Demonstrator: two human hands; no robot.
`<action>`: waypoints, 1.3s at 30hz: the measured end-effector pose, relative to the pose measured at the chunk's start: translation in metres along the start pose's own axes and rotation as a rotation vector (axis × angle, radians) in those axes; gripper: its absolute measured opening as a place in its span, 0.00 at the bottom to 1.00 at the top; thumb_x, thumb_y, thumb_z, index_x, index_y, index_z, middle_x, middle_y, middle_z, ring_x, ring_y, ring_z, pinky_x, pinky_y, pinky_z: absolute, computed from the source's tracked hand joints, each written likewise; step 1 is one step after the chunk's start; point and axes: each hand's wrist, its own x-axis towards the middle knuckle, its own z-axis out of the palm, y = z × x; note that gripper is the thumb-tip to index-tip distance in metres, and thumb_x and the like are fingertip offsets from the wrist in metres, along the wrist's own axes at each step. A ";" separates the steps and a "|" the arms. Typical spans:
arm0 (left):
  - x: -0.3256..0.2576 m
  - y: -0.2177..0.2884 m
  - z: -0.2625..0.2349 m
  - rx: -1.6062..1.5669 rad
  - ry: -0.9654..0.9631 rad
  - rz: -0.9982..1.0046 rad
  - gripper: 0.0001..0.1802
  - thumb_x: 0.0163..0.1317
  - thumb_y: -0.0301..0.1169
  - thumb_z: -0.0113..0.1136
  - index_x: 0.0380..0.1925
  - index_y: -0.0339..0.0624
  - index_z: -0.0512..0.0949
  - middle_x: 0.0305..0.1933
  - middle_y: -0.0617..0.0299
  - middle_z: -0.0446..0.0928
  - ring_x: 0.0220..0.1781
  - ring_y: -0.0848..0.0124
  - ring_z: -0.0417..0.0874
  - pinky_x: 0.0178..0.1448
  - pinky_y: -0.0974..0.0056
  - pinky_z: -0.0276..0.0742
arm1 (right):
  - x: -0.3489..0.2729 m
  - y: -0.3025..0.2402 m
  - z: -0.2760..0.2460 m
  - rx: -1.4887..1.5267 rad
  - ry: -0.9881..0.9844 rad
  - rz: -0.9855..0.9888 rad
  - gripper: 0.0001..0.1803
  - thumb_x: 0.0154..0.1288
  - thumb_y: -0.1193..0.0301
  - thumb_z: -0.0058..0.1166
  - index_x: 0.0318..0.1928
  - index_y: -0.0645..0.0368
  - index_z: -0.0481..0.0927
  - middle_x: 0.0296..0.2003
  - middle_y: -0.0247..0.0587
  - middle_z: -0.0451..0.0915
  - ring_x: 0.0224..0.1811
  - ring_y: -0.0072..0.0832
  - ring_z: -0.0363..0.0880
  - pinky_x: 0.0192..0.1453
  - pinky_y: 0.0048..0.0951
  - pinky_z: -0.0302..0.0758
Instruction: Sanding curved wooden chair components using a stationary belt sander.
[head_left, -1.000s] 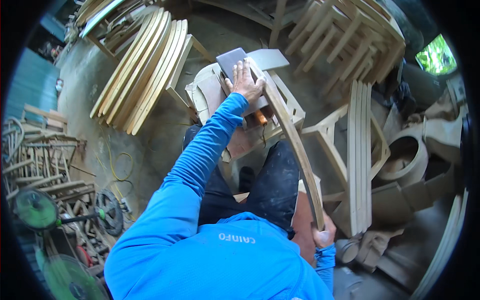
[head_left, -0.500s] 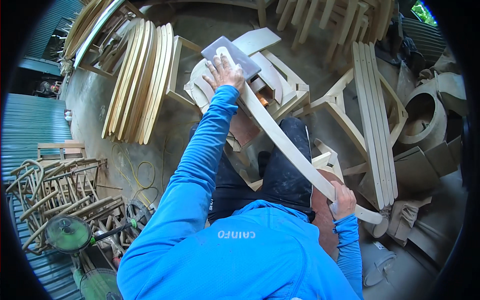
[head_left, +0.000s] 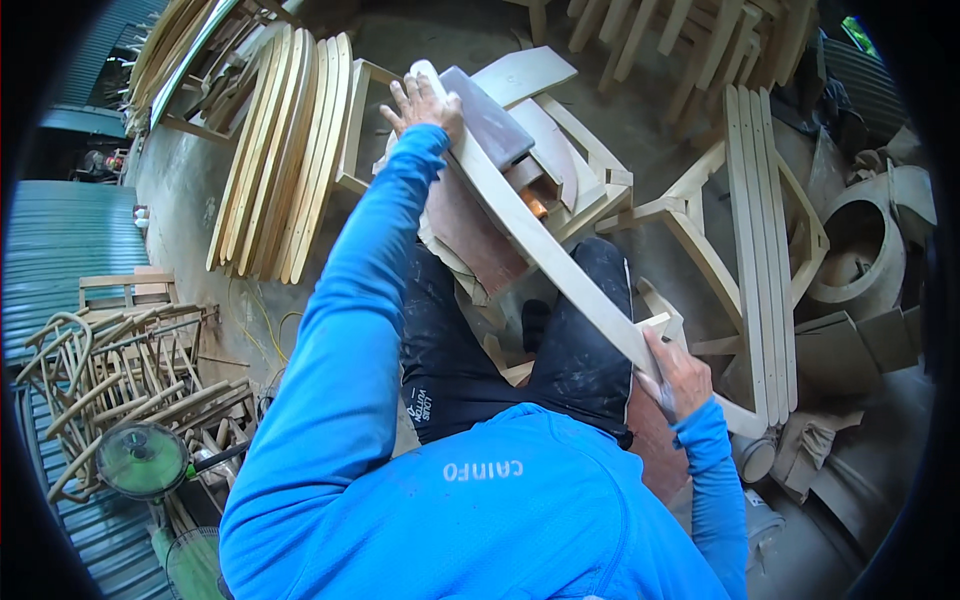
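A long, curved pale wooden slat (head_left: 550, 258) runs slantwise in front of me, from the far middle to the near right. My left hand (head_left: 428, 108) lies against its far end with fingers spread. Near the other end, my right hand (head_left: 680, 375) is closed around the slat. Beneath and beside the far end is a grey rectangular pad (head_left: 490, 115), resting on a low wooden support. A reddish-brown sheet (head_left: 478, 235) hangs below the slat, and a small orange piece (head_left: 533, 203) shows beside it.
Curved slats (head_left: 285, 150) lean in a row at the left. More drilled slats (head_left: 757, 260) rest on a wooden frame at the right, near a round hollow form (head_left: 858, 245). Chair frames (head_left: 120, 380) and a green fan (head_left: 142, 460) stand at the lower left.
My left hand and the slat's far end have shifted left and slightly away, uncovering more of the grey pad. My right hand sits slightly farther up in view. The slat looks rolled somewhat.
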 end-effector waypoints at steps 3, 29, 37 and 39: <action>-0.053 0.026 0.006 0.047 -0.008 0.052 0.48 0.67 0.54 0.47 0.81 0.41 0.48 0.86 0.50 0.42 0.88 0.51 0.34 0.84 0.35 0.26 | -0.046 0.017 0.000 0.055 -0.008 -0.027 0.45 0.55 0.63 0.72 0.74 0.48 0.67 0.37 0.46 0.78 0.35 0.43 0.83 0.38 0.42 0.80; 0.181 -0.043 0.006 -0.065 0.104 0.002 0.41 0.69 0.48 0.43 0.81 0.51 0.51 0.86 0.55 0.45 0.87 0.52 0.41 0.84 0.34 0.27 | 0.180 -0.061 0.028 -0.013 0.031 -0.027 0.41 0.65 0.60 0.66 0.77 0.29 0.63 0.32 0.44 0.73 0.26 0.43 0.81 0.29 0.42 0.78; 0.014 0.011 0.010 -0.041 0.070 0.040 0.46 0.65 0.48 0.49 0.81 0.44 0.51 0.85 0.45 0.43 0.87 0.46 0.39 0.83 0.32 0.29 | 0.111 -0.039 0.007 0.023 -0.060 -0.026 0.44 0.62 0.65 0.67 0.77 0.30 0.63 0.32 0.46 0.73 0.29 0.46 0.82 0.34 0.45 0.79; -0.040 0.020 0.009 -0.096 0.090 0.031 0.47 0.63 0.48 0.51 0.80 0.43 0.52 0.84 0.43 0.46 0.87 0.46 0.41 0.83 0.31 0.31 | 0.068 -0.022 0.006 0.066 -0.074 -0.050 0.43 0.62 0.65 0.68 0.77 0.33 0.64 0.32 0.47 0.73 0.30 0.46 0.82 0.34 0.44 0.79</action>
